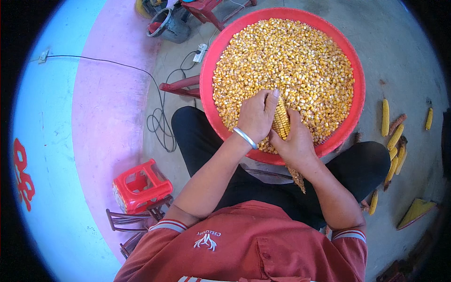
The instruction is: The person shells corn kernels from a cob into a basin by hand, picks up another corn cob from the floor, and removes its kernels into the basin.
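Note:
Both my hands are over a round red basin (pixel 356 102) filled with loose yellow corn kernels (pixel 282 53). An ear of corn (pixel 281 120), with rows of kernels showing, is gripped between them. My left hand (pixel 255 114), with a silver bangle (pixel 245 137) at its wrist, curls around the ear's upper left side, thumb near its tip. My right hand (pixel 297 139) grasps its lower right side, thumb and fingers around it. Below my right wrist a bare brown corncob (pixel 296 179) sticks out past the basin's rim; whether my hand holds it is hidden.
Several corn ears (pixel 385 118) and stripped cobs (pixel 398 124) lie on the concrete floor at right. A power strip (pixel 200 53) and looped black cable (pixel 162 116) are left of the basin. A red plastic stool (pixel 141 187) is at lower left, a dark bucket (pixel 172 28) at upper left.

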A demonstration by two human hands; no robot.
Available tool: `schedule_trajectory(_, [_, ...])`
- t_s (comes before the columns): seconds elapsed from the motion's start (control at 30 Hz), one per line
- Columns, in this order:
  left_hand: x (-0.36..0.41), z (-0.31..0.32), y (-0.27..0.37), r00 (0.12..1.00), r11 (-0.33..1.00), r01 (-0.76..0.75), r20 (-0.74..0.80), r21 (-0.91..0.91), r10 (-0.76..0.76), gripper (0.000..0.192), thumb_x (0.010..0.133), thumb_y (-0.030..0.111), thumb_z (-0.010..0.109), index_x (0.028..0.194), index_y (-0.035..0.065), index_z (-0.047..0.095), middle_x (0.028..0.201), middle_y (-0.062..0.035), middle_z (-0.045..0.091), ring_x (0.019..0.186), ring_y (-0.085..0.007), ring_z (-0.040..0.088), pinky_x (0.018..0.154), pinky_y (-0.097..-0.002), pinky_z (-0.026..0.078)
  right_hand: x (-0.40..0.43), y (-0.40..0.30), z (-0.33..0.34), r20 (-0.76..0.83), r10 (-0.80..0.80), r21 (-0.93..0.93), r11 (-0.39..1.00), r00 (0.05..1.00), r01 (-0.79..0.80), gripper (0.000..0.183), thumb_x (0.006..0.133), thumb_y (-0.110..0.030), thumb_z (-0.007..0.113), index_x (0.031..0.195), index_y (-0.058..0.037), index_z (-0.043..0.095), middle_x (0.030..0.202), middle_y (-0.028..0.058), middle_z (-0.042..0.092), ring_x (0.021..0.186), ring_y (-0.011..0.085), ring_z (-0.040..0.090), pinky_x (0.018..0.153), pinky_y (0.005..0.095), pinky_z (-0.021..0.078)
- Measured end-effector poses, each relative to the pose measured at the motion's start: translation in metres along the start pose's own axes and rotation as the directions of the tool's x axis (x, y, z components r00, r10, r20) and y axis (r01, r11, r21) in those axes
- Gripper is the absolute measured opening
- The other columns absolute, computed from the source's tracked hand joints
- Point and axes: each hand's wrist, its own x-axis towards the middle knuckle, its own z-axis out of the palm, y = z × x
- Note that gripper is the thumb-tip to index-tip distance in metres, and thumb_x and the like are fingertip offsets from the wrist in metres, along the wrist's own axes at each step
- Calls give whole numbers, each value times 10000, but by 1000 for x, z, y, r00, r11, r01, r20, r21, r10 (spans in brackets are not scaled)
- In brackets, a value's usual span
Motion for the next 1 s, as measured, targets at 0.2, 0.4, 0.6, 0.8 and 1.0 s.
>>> schedule_trajectory(0.2, [-2,5,-10,998,996,58,9,-66,-58,454,1004,355,373,913,-16,617,704,-219,612,705,-398,610,653,-455,464,3,10,2,23,-21,117,993,1000,18,590,767,-248,694,1196,68,441,941,280,628,875,404,637,768,448,506])
schedule_trajectory(0.4, [-3,15,-18,992,985,-32,-123,-170,11,445,1017,326,345,967,-4,640,718,-200,616,680,-332,611,654,-390,475,9,17,-2,262,24,503,849,965,-158,508,781,-174,698,1166,54,458,930,137,634,836,222,630,765,362,505])
schedule_trajectory(0.6, [5,14,-25,994,849,67,-34,-525,-100,472,1012,360,384,985,-37,640,733,-86,642,663,-186,597,649,-343,475,4,8,1,130,22,499,863,991,-84,482,784,-147,684,1161,54,462,895,119,616,757,183,616,697,327,504])
schedule_trajectory(0.8, [-2,17,-8,991,896,93,-46,-435,-125,502,965,428,484,969,-53,627,767,-107,644,690,-178,584,664,-348,464,4,4,2,10,-3,307,952,1000,0,570,763,-191,708,1197,59,436,991,246,621,907,357,640,787,415,503])
schedule_trajectory(1.0, [-3,14,0,997,973,73,23,-219,-70,482,971,418,460,978,-49,579,800,-226,623,747,-334,620,687,-412,462,-1,-3,-3,-52,-43,175,983,998,51,656,762,-200,724,1258,78,396,1037,280,605,982,383,619,821,430,490])
